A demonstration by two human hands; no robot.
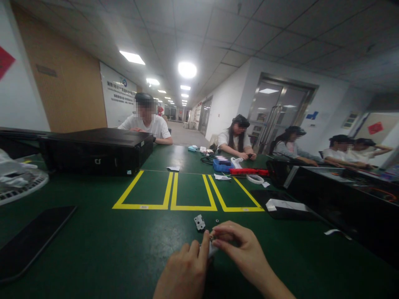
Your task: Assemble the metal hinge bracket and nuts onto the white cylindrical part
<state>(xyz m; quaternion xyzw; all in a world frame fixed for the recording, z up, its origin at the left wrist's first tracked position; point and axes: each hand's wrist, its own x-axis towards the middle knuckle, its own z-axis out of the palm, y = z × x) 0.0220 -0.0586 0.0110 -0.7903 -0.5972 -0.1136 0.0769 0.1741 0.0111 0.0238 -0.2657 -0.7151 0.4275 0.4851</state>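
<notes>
My left hand (185, 268) is closed on a small pale metal part (213, 250) low in the middle of the head view, its index finger stretched along the part's edge. From the other side my right hand (240, 245) reaches to the top of that part, thumb and fingertips drawn together in a pinch. Something tiny shows at those fingertips, too small to name. Just beyond the hands lies a small silver bracket with holes (199, 223). A little ring-like piece (217, 220), perhaps a nut, rests beside it.
Yellow tape outlines (193, 207) mark the green table (134, 241). A black computer case (96, 151) stands left, an open case (336, 203) right. Dark mats (34, 236) lie on both sides. Farther back are a blue tray (222, 166) and a tape roll (254, 179). Several people sit around.
</notes>
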